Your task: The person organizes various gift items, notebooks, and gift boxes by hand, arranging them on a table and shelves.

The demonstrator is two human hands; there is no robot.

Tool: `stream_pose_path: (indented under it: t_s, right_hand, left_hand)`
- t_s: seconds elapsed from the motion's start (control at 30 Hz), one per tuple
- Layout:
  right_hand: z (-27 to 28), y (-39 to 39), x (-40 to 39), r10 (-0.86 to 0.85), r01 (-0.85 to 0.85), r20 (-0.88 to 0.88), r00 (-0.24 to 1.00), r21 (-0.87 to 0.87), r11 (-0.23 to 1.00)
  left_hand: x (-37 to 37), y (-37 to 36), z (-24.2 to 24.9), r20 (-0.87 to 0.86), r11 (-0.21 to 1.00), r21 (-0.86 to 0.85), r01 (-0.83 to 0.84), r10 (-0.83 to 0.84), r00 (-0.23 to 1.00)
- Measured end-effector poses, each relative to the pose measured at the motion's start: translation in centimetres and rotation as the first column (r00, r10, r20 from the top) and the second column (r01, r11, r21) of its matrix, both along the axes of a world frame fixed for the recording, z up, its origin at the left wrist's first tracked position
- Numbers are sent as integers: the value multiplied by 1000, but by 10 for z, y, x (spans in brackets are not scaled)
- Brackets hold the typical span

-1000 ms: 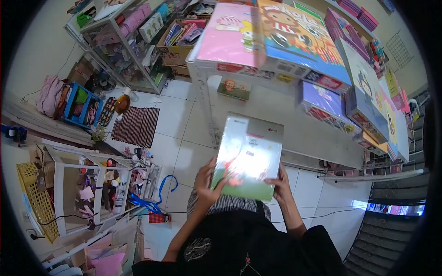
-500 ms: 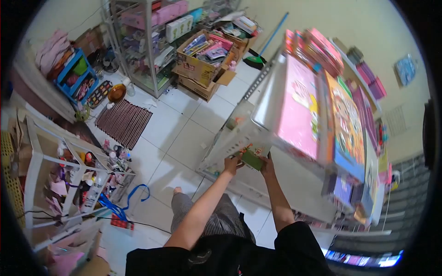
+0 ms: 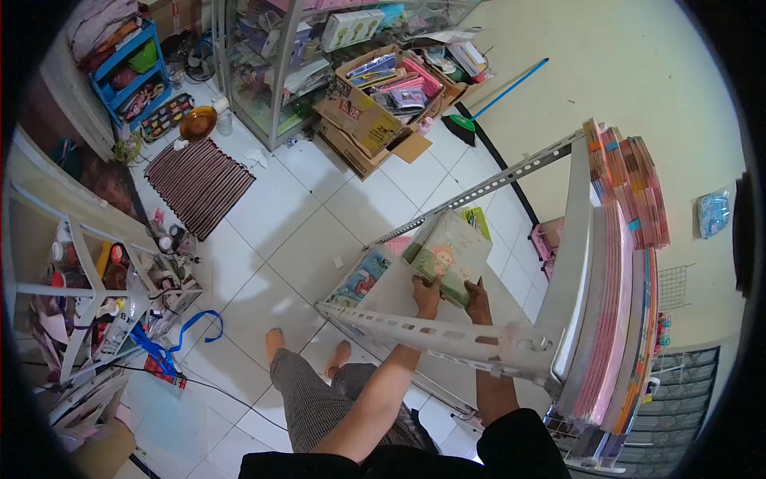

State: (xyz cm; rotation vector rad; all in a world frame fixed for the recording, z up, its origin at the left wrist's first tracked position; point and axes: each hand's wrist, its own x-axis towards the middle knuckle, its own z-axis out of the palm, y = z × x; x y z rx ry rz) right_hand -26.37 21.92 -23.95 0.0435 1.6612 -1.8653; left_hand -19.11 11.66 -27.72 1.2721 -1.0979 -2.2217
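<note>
Both hands reach through the white metal shelf rack (image 3: pixel 447 334) onto a lower shelf. A green illustrated book (image 3: pixel 453 259) with a cartoon figure lies there. My left hand (image 3: pixel 427 295) is closed on the book's near left edge, and my right hand (image 3: pixel 478 302) grips its near right corner. Left of the book, a blue picture pack (image 3: pixel 361 277) rests on the same shelf. A yellow-green item (image 3: pixel 477 223) shows behind the book.
Stacked pink books (image 3: pixel 602 319) fill the upper shelf at right. Beyond are a cardboard box (image 3: pixel 359 116) of packets, a glass cabinet (image 3: pixel 279 72) and a broom (image 3: pixel 511 89). A striped mat (image 3: pixel 199 188) and blue strap (image 3: pixel 187 331) lie on the floor at left.
The view has shifted down and toward the lower shelf. The hands have moved with the green book, which now shows its illustrated cover among the items on that shelf.
</note>
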Motion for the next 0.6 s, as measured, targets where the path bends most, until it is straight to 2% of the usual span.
stream_pose_path:
  t_s: [0.03,0.1,0.13,0.17,0.2,0.23,0.3,0.33,0.4,0.43,0.5,0.53,0.6]
  right_hand:
    - [-1,-4,-1,-91,94,69,993,-45,995]
    - [-9,-8,-7,-163,168,109,981,-36,985]
    - [-17,-10,-9,-167,168,52,985,-21,986]
    - [-24,-9,-12,-172,172,-5,985,-7,985]
    - [-22,-11,-12,-186,188,48,981,-37,982]
    - [-20,-13,-11,-199,201,50,979,-39,979]
    - [-19,-18,-7,-221,228,-83,972,79,971]
    - [-18,-21,-5,-231,238,-86,969,77,968]
    - [-19,-26,-4,-181,260,-297,938,255,931]
    - [-25,-22,-8,-191,270,-302,934,247,930]
    - [-42,-13,-16,-197,291,-354,914,238,926]
    - [-43,-13,-17,-219,314,-359,907,231,921]
    - [-41,-5,-12,-169,341,-462,871,318,885]
  left_hand:
    - [-3,0,2,-3,1000,5,3,-3,1000]
    - [-8,1,4,209,975,-213,56,-11,978]
    - [-9,1,3,210,974,-216,65,-19,977]
    - [-11,1,1,273,958,-245,151,-81,959]
    - [-10,0,1,338,933,-268,238,-140,931]
    - [-9,0,1,339,929,-271,251,-152,928]
    - [-8,3,-5,350,894,-302,332,-220,911]
    - [-8,6,-10,348,890,-304,340,-229,909]
    - [-8,3,-13,153,909,-364,202,-155,976]
    - [-7,1,-10,147,905,-371,208,-164,975]
    - [-2,-4,0,16,965,-90,245,-245,969]
    - [-4,3,-5,11,959,-97,266,-266,964]
    - [4,27,-11,-161,995,-96,-19,3,987]
